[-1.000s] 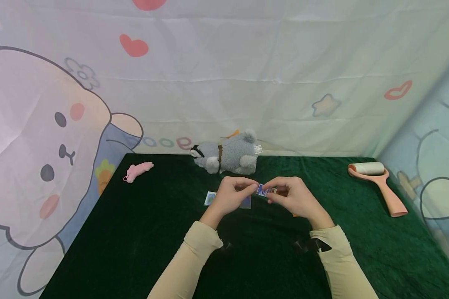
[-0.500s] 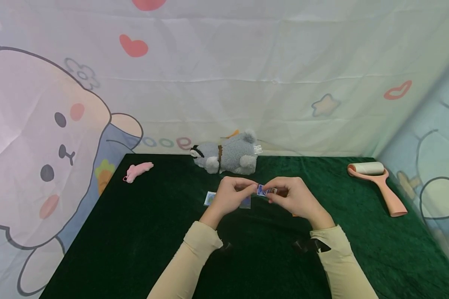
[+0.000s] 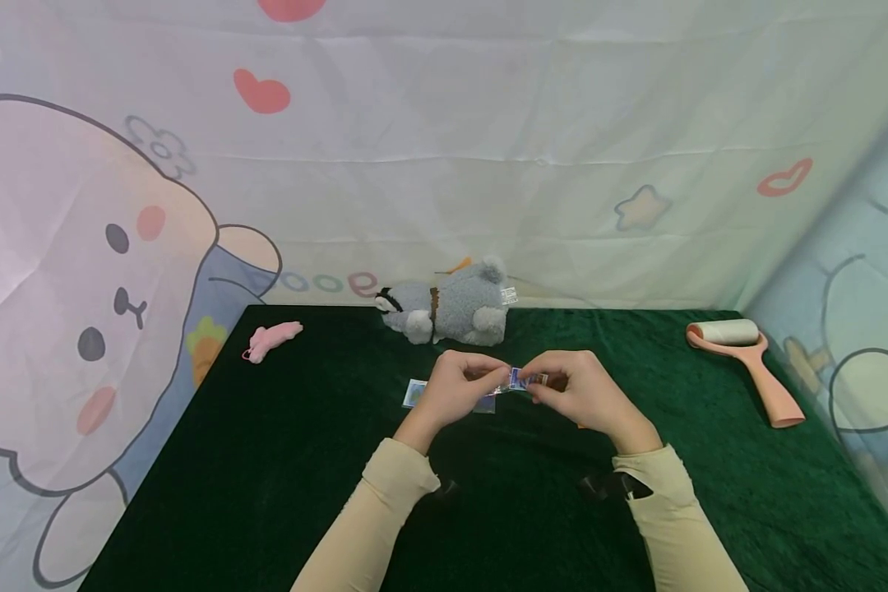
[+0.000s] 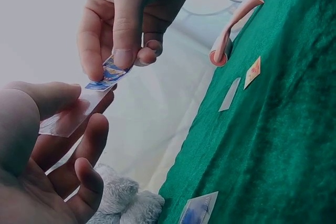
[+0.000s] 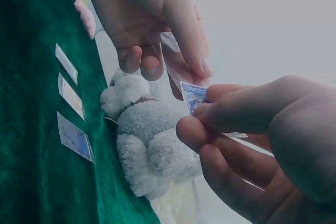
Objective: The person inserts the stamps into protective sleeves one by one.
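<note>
We see both forearms slant in from the lower edge in pale cuffs (image 3: 402,473), converging until the hands nearly meet above the green cloth (image 3: 303,493). Our left hand (image 3: 455,388) arches with its wrist angled inward; thumb and index finger pinch a clear sleeve (image 4: 64,123), while the remaining fingers curl loosely beneath, apart from one another. Our right hand (image 3: 583,390) mirrors it, knuckles up, with thumb and forefinger clamped on a small blue card (image 4: 108,75) and the other fingers bent below. The card lies between the two hands, raised off the cloth, its end meeting the clear sleeve; we cannot tell how far, if at all, it sits inside. Under our hands, one sleeved card (image 5: 75,137) rests on the cloth, and the grey plush toy (image 3: 462,312) lies just beyond our fingertips, along the cloth's far edge.
</note>
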Demonstrator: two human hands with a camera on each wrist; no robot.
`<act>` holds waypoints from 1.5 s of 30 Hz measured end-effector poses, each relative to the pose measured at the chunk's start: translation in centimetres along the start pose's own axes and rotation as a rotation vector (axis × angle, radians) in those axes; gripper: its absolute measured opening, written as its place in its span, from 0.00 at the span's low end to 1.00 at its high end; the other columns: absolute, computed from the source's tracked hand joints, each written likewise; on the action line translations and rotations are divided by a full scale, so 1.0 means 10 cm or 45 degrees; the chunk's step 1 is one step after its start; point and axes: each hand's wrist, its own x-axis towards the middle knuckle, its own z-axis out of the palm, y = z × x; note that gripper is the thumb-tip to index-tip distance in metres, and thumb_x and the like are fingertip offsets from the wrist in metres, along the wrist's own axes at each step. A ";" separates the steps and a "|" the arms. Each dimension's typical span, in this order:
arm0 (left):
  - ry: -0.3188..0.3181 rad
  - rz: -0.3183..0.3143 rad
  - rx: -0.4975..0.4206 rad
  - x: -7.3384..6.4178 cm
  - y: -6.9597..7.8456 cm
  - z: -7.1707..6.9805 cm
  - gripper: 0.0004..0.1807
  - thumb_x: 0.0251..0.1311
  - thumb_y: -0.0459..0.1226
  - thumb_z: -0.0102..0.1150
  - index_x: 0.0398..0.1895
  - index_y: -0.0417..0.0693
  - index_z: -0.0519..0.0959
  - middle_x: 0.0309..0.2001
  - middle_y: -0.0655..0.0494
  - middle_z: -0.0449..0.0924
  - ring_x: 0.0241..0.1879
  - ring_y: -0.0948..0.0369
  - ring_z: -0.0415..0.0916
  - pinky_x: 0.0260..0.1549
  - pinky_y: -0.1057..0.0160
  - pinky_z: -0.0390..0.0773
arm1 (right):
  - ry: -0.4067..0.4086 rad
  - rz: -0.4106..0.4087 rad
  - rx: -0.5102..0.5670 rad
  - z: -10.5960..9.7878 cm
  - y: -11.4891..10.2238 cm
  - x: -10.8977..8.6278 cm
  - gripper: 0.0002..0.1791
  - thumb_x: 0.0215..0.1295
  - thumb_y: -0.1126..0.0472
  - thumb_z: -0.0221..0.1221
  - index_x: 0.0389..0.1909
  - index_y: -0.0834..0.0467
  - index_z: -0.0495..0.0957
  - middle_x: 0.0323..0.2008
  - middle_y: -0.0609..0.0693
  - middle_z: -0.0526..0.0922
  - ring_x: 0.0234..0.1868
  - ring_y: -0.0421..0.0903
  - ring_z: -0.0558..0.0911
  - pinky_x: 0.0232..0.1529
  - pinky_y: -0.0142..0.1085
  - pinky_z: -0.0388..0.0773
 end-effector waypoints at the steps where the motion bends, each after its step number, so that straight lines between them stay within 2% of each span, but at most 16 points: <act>1: -0.003 0.004 -0.003 0.00 0.00 0.00 0.10 0.74 0.41 0.64 0.48 0.47 0.91 0.41 0.55 0.91 0.36 0.56 0.85 0.39 0.61 0.84 | -0.004 0.007 -0.001 0.00 0.00 0.00 0.10 0.68 0.70 0.68 0.46 0.54 0.89 0.41 0.47 0.89 0.25 0.36 0.83 0.26 0.35 0.82; 7: -0.018 0.024 -0.020 0.00 0.02 -0.01 0.10 0.74 0.41 0.64 0.48 0.47 0.90 0.42 0.55 0.91 0.35 0.61 0.84 0.38 0.61 0.84 | -0.015 0.017 0.006 -0.01 -0.01 0.00 0.10 0.68 0.69 0.68 0.47 0.54 0.89 0.40 0.47 0.89 0.23 0.36 0.81 0.21 0.35 0.79; 12: 0.005 -0.010 -0.006 0.00 0.03 -0.01 0.11 0.74 0.41 0.63 0.48 0.46 0.90 0.44 0.52 0.91 0.36 0.60 0.85 0.40 0.61 0.84 | -0.014 -0.004 0.015 -0.01 -0.01 0.00 0.10 0.68 0.69 0.68 0.47 0.54 0.89 0.40 0.47 0.89 0.23 0.37 0.80 0.21 0.35 0.78; 17: 0.018 -0.049 -0.034 0.00 0.02 0.01 0.12 0.75 0.42 0.63 0.47 0.45 0.91 0.43 0.53 0.91 0.34 0.58 0.87 0.40 0.61 0.85 | -0.003 -0.037 0.001 -0.02 -0.01 0.00 0.10 0.68 0.69 0.68 0.47 0.54 0.89 0.39 0.46 0.89 0.21 0.37 0.78 0.21 0.34 0.78; 25: 0.006 -0.039 -0.040 0.00 0.01 0.00 0.12 0.75 0.42 0.63 0.48 0.45 0.91 0.41 0.47 0.91 0.33 0.60 0.84 0.38 0.61 0.83 | -0.009 -0.015 -0.007 -0.02 -0.02 0.00 0.11 0.68 0.70 0.68 0.47 0.54 0.89 0.39 0.47 0.89 0.23 0.37 0.79 0.23 0.34 0.79; 35: -0.052 0.000 -0.033 0.00 0.02 0.00 0.11 0.75 0.41 0.62 0.48 0.48 0.90 0.39 0.56 0.89 0.36 0.59 0.84 0.40 0.60 0.84 | -0.061 0.001 0.005 -0.03 -0.01 0.00 0.11 0.68 0.69 0.68 0.48 0.54 0.88 0.41 0.45 0.89 0.27 0.37 0.82 0.26 0.35 0.81; 40: -0.065 -0.014 0.002 0.00 0.01 0.00 0.11 0.76 0.42 0.62 0.50 0.48 0.90 0.40 0.56 0.89 0.36 0.61 0.84 0.40 0.61 0.83 | -0.069 0.021 0.042 -0.03 -0.02 -0.01 0.11 0.70 0.67 0.67 0.51 0.54 0.87 0.39 0.45 0.88 0.25 0.40 0.83 0.22 0.35 0.77; 45: -0.055 -0.014 0.027 -0.01 0.00 -0.01 0.11 0.74 0.41 0.64 0.51 0.47 0.90 0.45 0.54 0.91 0.38 0.61 0.84 0.40 0.62 0.84 | -0.035 0.071 0.081 -0.03 -0.01 -0.02 0.11 0.71 0.67 0.66 0.52 0.54 0.86 0.35 0.44 0.87 0.28 0.41 0.86 0.27 0.34 0.80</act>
